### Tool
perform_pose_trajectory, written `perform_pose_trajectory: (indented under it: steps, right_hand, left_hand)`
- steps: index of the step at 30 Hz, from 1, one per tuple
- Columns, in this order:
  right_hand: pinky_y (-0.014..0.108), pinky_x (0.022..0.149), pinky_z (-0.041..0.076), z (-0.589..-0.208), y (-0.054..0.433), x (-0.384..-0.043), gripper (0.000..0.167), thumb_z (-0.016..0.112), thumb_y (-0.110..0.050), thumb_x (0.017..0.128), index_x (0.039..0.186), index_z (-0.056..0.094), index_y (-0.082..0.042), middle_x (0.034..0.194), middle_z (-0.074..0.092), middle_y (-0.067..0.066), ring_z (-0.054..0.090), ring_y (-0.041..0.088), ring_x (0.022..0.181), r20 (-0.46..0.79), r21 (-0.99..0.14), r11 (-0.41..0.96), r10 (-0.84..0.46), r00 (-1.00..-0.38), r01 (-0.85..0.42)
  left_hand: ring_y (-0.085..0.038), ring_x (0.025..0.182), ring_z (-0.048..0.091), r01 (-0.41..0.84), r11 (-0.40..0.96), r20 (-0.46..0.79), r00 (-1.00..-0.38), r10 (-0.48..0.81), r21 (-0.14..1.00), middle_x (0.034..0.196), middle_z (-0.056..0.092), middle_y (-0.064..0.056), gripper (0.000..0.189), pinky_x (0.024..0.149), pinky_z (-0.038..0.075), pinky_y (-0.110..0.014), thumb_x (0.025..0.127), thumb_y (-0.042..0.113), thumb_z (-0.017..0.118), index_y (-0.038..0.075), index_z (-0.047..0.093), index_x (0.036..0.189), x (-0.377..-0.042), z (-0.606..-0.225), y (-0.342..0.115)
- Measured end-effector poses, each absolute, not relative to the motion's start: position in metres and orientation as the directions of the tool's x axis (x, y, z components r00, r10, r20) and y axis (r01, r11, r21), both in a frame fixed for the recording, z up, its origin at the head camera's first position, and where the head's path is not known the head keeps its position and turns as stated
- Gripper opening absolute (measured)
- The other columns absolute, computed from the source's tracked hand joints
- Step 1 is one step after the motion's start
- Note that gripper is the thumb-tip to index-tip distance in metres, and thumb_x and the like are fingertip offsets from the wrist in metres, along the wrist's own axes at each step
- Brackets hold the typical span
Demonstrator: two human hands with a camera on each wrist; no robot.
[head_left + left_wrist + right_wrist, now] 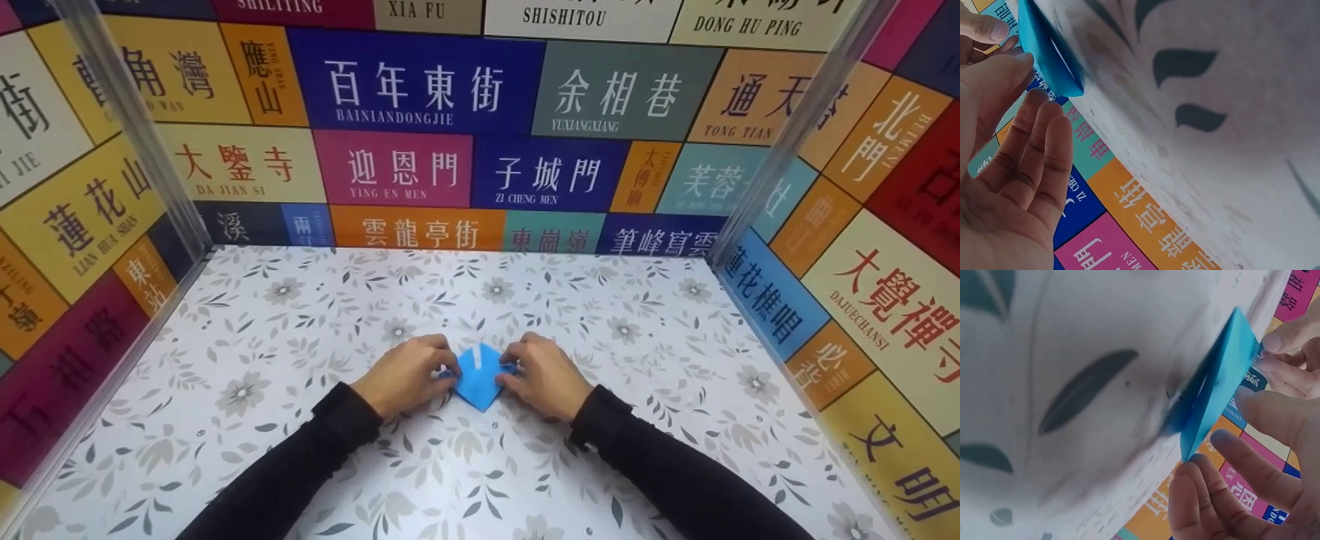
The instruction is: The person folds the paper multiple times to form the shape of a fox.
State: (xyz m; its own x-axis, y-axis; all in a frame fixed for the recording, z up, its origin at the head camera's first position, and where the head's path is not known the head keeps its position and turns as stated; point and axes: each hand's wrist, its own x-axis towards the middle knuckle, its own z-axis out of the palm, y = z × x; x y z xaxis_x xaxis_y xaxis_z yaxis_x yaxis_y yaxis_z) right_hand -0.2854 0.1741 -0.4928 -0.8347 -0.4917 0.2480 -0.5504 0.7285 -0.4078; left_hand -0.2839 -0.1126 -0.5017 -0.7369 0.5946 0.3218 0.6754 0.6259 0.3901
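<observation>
A small folded sheet of blue paper [480, 381] lies on the tabletop between the two hands. Its lower end comes to a point, and a narrow white strip shows near its top. My left hand [409, 376] pinches its left corner, while my right hand [546, 377] pinches the right one. Seen from the left wrist, the blue paper [1053, 59] stands a little open along a fold, with the thumb against it. In the right wrist view the blue paper [1224, 377] has raised, layered folds, and fingertips touch its near corner.
White tabletop [300, 465] with a grey leaf and flower print stretches around the hands. Behind it and at both sides rise panels [416, 82] covered with coloured blocks of Chinese lettering. Clear strips [787, 135] run up the two back corners.
</observation>
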Motion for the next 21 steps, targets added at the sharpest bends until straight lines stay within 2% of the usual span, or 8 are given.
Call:
perform_pose_trajectory:
  steps: [5,13,21]
  right_hand:
    - [0.047,0.091,0.068,-0.487,0.178,-0.286,0.025,0.091,-0.023,0.103,0.120,0.088,-0.005,0.112,0.079,0.015,0.078,0.031,0.105,0.238,-0.431,0.733,-0.470,-0.850,-0.526]
    - [0.051,0.094,0.067,-0.482,0.188,-0.289,0.025,0.090,-0.025,0.104,0.120,0.087,-0.006,0.112,0.080,0.011,0.077,0.031,0.107,0.260,-0.448,0.739,-0.431,-0.864,-0.503]
    - [0.055,0.098,0.068,-0.482,0.202,-0.297,0.021,0.090,-0.021,0.104,0.118,0.088,-0.005,0.111,0.081,0.016,0.079,0.036,0.108,0.327,-0.430,0.735,-0.414,-0.849,-0.524]
  left_hand:
    - [-0.023,0.100,0.077,0.683,0.618,0.348,-0.730,0.588,0.389,0.109,0.079,-0.005,0.010,0.087,0.067,-0.040,0.102,0.016,0.091,0.013,0.091,0.111,-0.285,-0.499,-0.116]
    - [-0.025,0.105,0.078,0.627,0.680,0.365,-0.777,0.513,0.380,0.112,0.082,-0.005,0.013,0.091,0.069,-0.044,0.107,0.026,0.086,0.016,0.090,0.115,-0.288,-0.496,-0.125]
    - [-0.030,0.115,0.080,0.541,0.744,0.361,-0.834,0.417,0.392,0.122,0.082,-0.007,0.021,0.101,0.069,-0.051,0.109,0.031,0.084,0.015,0.088,0.121,-0.290,-0.493,-0.144]
